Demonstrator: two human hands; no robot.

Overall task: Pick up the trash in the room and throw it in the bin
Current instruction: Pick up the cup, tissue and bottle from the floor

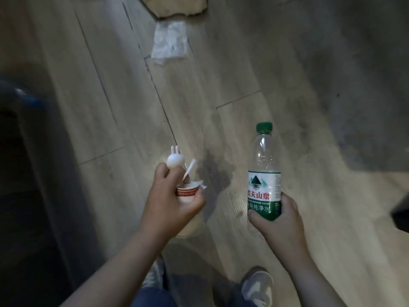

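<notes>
The left hand [170,202] is curling its fingers and thumb round one small paper cup [187,193], white with a red band under a crumpled rim. The same hand is pinching a smooth white plastic ball [174,161] with two short prongs sticking up from it. One thin white stick [190,170] is slanting up just beside the ball, its lower end hidden behind the fingers. The right hand [281,220] is wrapping round the bottom of one upright bottle [264,173], made of clear, faintly ribbed plastic. It is wearing a green screw cap and a glossy green-and-white label with red characters. Both hands are hovering over the floor [254,63], which is showing long, pale, wood-grain planks with thin dark seams running slantwise. One dull grey stain [214,173] is spreading across the planks between the two hands. One crinkled, translucent white wrapper [169,42] is lying flat near the far edge of the floor. It is just below a beige rounded shape [174,5] that the frame is cutting off, too little of it showing to identify. Dark furniture [24,196] is filling the floor's left edge, blurred and in shadow. Two pale grey shoes [257,286] are standing at the floor's near edge, under the forearms.
</notes>
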